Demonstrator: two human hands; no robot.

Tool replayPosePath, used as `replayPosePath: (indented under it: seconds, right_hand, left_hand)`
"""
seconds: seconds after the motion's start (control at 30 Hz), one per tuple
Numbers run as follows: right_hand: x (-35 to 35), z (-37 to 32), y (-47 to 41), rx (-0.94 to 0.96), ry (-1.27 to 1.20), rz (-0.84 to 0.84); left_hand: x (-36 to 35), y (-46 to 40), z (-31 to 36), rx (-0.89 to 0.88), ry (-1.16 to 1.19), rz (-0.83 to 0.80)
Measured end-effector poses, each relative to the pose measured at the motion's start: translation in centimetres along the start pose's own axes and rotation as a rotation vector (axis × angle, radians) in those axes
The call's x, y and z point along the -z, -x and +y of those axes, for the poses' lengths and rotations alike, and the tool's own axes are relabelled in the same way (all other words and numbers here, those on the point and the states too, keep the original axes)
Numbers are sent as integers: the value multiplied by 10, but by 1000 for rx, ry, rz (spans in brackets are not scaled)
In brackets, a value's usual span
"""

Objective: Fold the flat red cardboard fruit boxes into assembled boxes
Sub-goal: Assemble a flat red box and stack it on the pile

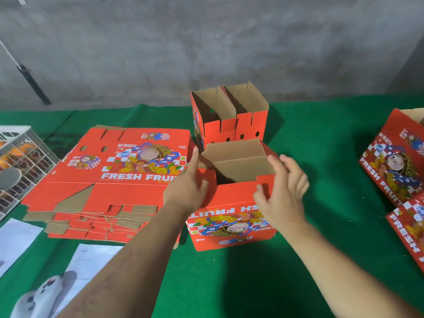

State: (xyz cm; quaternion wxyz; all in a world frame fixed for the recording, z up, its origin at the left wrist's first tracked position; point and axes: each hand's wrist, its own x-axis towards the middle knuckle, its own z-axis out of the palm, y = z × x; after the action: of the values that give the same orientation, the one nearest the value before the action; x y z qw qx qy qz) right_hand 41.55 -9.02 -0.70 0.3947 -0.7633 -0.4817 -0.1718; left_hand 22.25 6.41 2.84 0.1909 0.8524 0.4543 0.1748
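- Red box (231,203) being folded sits on the green cloth (321,157) at centre, between both hands; open top up, printed front toward the person, its "FRESH FRUIT" lettering upside down. Long axis runs left to right.
- Left hand (188,187) lies on the box's left top corner, fingers straight, index extended along the raised left flap; thumb on the front wall. Relaxed, not grasping.
- Right hand (284,191) at the right top corner: thumb presses the red front flap, fingers spread and loosely bent above the rim. No firm clasp visible.
- Brown inner flaps (236,157) stand partly folded inside the opening.
- Just behind, touching or nearly so: an upright assembled box (229,118), open top, with a divider down the middle.
- Left of the hands: stack of flat boxes (110,180), print up, long axis left to right.
- Far right edge: more red boxes (397,166), tilted.
- Far left: white crate (23,152); papers (87,267) near the front edge.
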Motion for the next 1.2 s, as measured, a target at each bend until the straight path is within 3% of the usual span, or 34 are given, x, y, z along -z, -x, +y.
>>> replayPosePath:
  seconds: [0.17, 0.3, 0.43, 0.57, 0.7, 0.8, 0.87, 1.0, 1.2]
  right_hand:
    - [10, 22, -2, 7, -45, -215]
    - [12, 24, 3, -6, -95, -165]
    - [11, 27, 12, 19, -132, -103]
    - [11, 28, 14, 81, -36, -99]
    - [18, 19, -5, 8, -2, -154]
    - [17, 11, -28, -264, -126, -215]
    - [13, 12, -42, -434, -165, -329]
    - [2, 17, -57, -387, 5, -708]
    - [-9, 10, -55, -450, 291, -665]
  left_hand:
    - [-8, -11, 8, 93, -112, 31]
    - [-9, -15, 6, 194, -23, 107]
    - [2, -33, 7, 275, 51, 32]
    - [-2, -29, 11, 221, 100, 121]
    - [-10, -18, 8, 186, 198, 189]
    - [-11, -18, 0, 148, 297, 164]
    - [-12, -14, -5, 222, 264, 88]
    - [-10, -5, -10, 328, 241, -48]
    - [-11, -6, 14, 363, 47, -220]
